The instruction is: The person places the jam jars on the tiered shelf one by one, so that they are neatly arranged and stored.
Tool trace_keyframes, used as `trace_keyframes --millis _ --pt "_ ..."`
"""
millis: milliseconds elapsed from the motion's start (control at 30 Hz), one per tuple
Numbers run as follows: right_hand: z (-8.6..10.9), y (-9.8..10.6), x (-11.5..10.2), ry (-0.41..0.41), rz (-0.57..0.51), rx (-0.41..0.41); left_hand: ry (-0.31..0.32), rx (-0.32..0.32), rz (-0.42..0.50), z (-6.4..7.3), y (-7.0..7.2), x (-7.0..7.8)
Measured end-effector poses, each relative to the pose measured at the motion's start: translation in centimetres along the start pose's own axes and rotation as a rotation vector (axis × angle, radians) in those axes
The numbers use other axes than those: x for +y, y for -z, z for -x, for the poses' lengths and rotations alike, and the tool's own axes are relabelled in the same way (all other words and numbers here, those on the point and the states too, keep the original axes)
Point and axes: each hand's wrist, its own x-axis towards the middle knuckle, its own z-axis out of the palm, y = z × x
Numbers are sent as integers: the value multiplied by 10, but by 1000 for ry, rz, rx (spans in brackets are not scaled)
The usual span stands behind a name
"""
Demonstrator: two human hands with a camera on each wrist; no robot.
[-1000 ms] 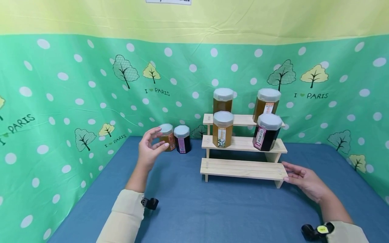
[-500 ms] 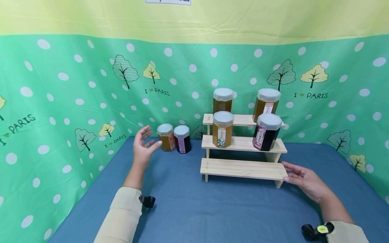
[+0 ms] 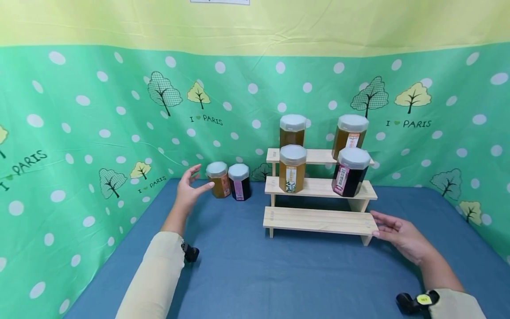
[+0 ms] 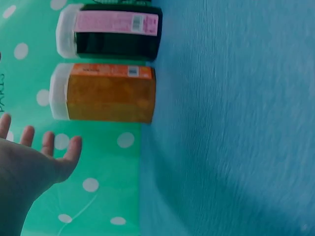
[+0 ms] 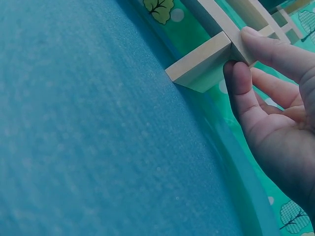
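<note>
My left hand point(image 3: 188, 194) is held with its fingers spread beside an amber jar point(image 3: 219, 186) with a white lid and orange label. In the left wrist view, a gap shows between the fingertips and that amber jar point(image 4: 110, 98). A dark jar point(image 3: 239, 188) with a pink label stands just right of it. My right hand point(image 3: 404, 239) pinches the right end of the lowest step of a three-tier wooden display stand point(image 3: 318, 220). Up close in the right wrist view, thumb and forefinger sit on either side of the board's corner point(image 5: 239, 49).
The middle tier bears an amber jar point(image 3: 292, 173) at left and a dark jar point(image 3: 350, 175) at right. Two amber-brown jars stand on the top tier behind them. A blue cloth point(image 3: 303, 274) covers the table; a green dotted curtain point(image 3: 247, 115) hangs behind.
My left hand has drawn back to the left from the amber jar, its thumb and fingers spreading wider. The right hand keeps its place at the stand.
</note>
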Motion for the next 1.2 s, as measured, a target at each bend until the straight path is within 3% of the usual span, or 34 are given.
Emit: trace_keyframes --millis 167,467,733,1200 --pt "0 -1 0 -8 -3 5 51 -45 -98 -13 3 -12" --pt "0 1 2 -7 -7 9 94 -113 -203 -32 -1 -18" --pt "0 1 2 -10 3 2 99 -108 -208 -43 -8 -25" --pt "0 2 -1 0 0 -3 168 -63 -260 -50 -9 -37"
